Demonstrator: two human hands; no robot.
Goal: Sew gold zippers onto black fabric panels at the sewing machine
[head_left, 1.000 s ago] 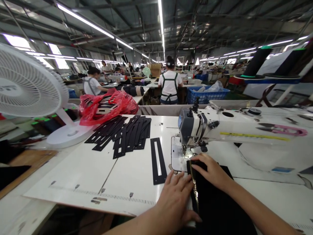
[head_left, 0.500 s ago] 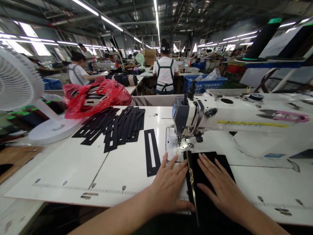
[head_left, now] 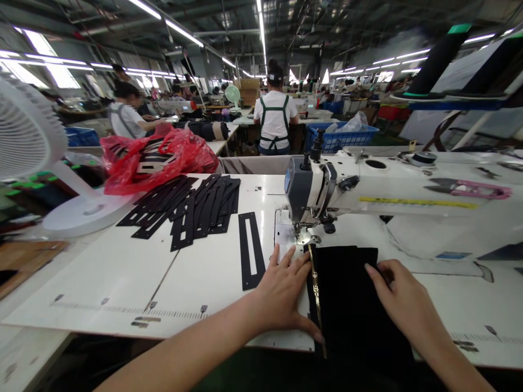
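Black fabric (head_left: 347, 288) lies in front of the sewing machine (head_left: 314, 190), hanging over the table's front edge. Along its left side runs a gold metal zipper (head_left: 315, 283), its top end close to the presser foot. My left hand (head_left: 281, 294) is spread flat beside the zipper, fingertips near the needle plate, thumb on the zipper's lower part. At the fabric's right edge, my right hand (head_left: 402, 296) has its thumb and curled fingers pinched together on the cloth. Left of my left hand is a black slotted strip (head_left: 246, 251).
Several more black slotted pieces (head_left: 196, 209) are piled at the left, before a red plastic bag (head_left: 192, 155). A white fan (head_left: 81, 204) stands farther left. Pink-handled snips (head_left: 482, 188) rest on the machine arm. Black thread cones (head_left: 439, 65) stand at upper right. A person (head_left: 274, 114) faces away beyond the table.
My right hand has slid from lying flat on the fabric to its right edge, with fingers now curled. The fabric's upper right looks smoother. My left hand stays by the zipper.
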